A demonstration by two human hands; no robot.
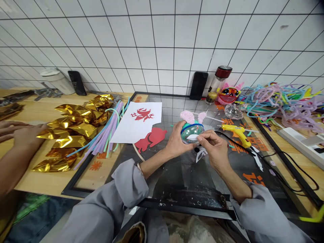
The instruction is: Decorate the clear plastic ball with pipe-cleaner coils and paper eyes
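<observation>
My left hand (176, 140) is wrapped round the side of a clear plastic ball (186, 132) with a blue band and fuzzy pink ears (187, 117) on top. Between the thumb and fingers of my right hand (215, 145) is a small white paper piece (191, 137), pointed at one end, laid against the ball's front; whether it is stuck there I cannot tell. Below the ball, a black-and-white paper cutout (201, 153) lies on the dark glass tabletop (174, 175). To the right rests a yellow glue gun (239, 133).
Red paper cutouts (154, 137) and a white sheet (134, 130) lie left, near pipe cleaners (108, 126) and gold foil (73, 131). Another person's hand (27, 135) rests far left. Tangled pipe cleaners (275, 101), a bottle (217, 84) and a power strip (303, 145) are right.
</observation>
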